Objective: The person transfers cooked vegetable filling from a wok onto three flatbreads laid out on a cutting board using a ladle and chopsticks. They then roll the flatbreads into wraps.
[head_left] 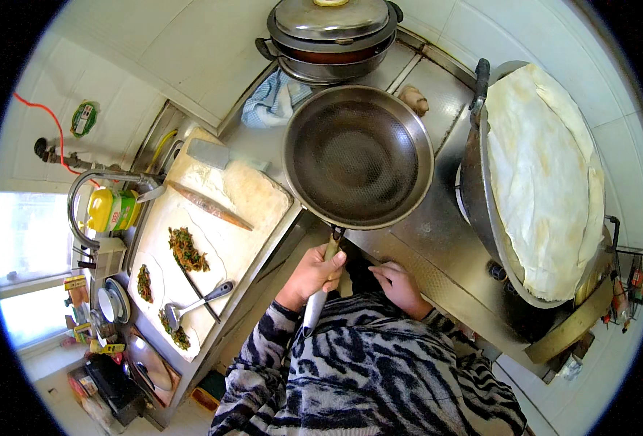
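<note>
My left hand is wrapped round the handle of a dark frying pan. The pan's patterned inside faces up, with nothing in it, above the steel counter. My right hand is off the pan, near the counter's front edge, its fingers loosely stretched and holding nothing. To the right, a large wok is covered by big pale sheets of flatbread or dough. On the left, a floured board bears thin dough with chopped green and orange filling in several heaps.
A rolling pin, a scraper, a spatula and chopsticks lie on the board. Behind the pan stand a lidded pot, a checked cloth and a brown lump. A tap and yellow bottle are far left.
</note>
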Motion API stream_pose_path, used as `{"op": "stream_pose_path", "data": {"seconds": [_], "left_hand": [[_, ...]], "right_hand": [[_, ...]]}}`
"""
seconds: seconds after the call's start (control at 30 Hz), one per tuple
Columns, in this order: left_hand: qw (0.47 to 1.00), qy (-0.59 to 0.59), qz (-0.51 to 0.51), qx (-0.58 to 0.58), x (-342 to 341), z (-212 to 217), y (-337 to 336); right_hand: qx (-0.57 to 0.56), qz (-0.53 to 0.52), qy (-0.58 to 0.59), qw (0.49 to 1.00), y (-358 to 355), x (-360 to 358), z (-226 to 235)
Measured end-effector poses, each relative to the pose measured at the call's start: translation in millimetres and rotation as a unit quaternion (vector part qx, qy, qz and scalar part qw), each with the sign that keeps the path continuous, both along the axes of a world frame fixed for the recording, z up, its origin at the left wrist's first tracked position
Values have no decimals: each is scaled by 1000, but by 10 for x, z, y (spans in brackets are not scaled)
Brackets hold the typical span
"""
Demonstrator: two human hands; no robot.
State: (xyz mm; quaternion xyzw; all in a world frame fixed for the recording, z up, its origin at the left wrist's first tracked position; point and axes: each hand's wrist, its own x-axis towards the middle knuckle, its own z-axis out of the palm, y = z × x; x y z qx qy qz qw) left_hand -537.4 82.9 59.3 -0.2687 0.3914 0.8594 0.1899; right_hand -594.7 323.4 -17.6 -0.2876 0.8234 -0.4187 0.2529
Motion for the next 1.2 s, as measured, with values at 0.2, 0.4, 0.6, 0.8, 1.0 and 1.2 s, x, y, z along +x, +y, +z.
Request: {"op": "stream_pose_path", "data": {"seconds": [0.2,0.4,0.6,0.8,1.0,1.2], "left_hand": [[1000,4,-26,-2,-132,-178,11],[998,30,-50,2,-382,-511,76],[996,75,-53,-17,-341,-629,33],[923,93,68,-368,-465,-940,-520],[704,105,72,-699,-1082,-1214,-935],[696,83,-44,-711,-1272,-1408,-986]], "right_hand": [[-4,4,16,1000,0,-57,-157],[-15,-10,-36,999,-99,-67,-78],[-19,13,-21,1000,-171,-120,-157],[-20,23,-30,999,-245,-111,-170],[19,33,-13,999,-331,-111,-10],[62,12,-31,998,-238,-162,29]]}}
